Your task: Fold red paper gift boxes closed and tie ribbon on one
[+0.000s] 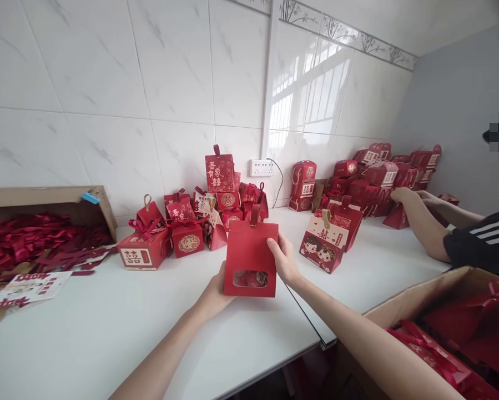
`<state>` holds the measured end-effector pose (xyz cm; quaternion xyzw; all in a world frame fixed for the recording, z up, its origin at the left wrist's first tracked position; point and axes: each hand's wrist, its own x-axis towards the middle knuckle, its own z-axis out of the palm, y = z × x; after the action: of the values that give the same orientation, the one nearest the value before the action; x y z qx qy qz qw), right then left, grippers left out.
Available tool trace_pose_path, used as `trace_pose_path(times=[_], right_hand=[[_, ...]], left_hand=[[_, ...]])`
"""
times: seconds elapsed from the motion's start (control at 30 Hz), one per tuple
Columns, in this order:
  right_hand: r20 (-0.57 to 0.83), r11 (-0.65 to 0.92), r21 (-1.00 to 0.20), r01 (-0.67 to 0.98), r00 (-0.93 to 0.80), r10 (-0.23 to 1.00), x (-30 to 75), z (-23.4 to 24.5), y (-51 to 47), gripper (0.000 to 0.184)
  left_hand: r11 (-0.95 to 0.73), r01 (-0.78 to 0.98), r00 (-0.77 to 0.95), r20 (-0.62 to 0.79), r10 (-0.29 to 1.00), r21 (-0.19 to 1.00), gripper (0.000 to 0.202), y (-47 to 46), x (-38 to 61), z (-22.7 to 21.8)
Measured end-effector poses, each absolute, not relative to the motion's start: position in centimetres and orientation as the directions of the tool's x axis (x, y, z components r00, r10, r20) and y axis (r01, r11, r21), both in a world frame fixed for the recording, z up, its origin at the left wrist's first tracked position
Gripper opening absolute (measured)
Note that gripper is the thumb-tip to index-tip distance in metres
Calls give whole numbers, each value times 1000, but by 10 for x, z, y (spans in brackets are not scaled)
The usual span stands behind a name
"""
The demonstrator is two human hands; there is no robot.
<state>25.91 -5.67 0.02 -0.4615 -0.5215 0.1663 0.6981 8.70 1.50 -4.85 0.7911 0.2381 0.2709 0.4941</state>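
I hold a red gift box [249,253] upright in both hands, just above the white tabletop [107,328] and straight in front of me. My left hand [214,293] cups its lower left corner from beneath and behind. My right hand [284,259] clasps its right edge, thumb on the front face. Both grips are closed on the box, which sits squarely between them.

The box looks assembled: its sides stand square, a tab rises from the closed top, and something red shows through the small window [250,278] low on its front. I see no ribbon on it.

Behind it, a cluster of finished boxes [186,236] stands by the tiled wall, several tied with bows. A box with a cartoon couple [324,247] stands to the right. To the left, an open cardboard box [49,199] on its side spills loose red ribbons [33,239]. At the lower right, a carton [432,289] holds more red pieces, so I judge plenty remains.

Further right, another person's hand [403,195] rests near a large heap of boxes [378,172].
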Motion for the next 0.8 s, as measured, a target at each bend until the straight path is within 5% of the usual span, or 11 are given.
trace_pose_path(times=[0.57, 0.8], right_hand=[[607, 547, -794, 265, 395, 689, 256, -3, -57, 27], [779, 491, -593, 638, 303, 548, 262, -3, -53, 41]], left_hand=[[-406, 135, 747, 176, 641, 904, 45, 16, 86, -51], [-411, 121, 739, 195, 645, 904, 46, 18, 86, -53]])
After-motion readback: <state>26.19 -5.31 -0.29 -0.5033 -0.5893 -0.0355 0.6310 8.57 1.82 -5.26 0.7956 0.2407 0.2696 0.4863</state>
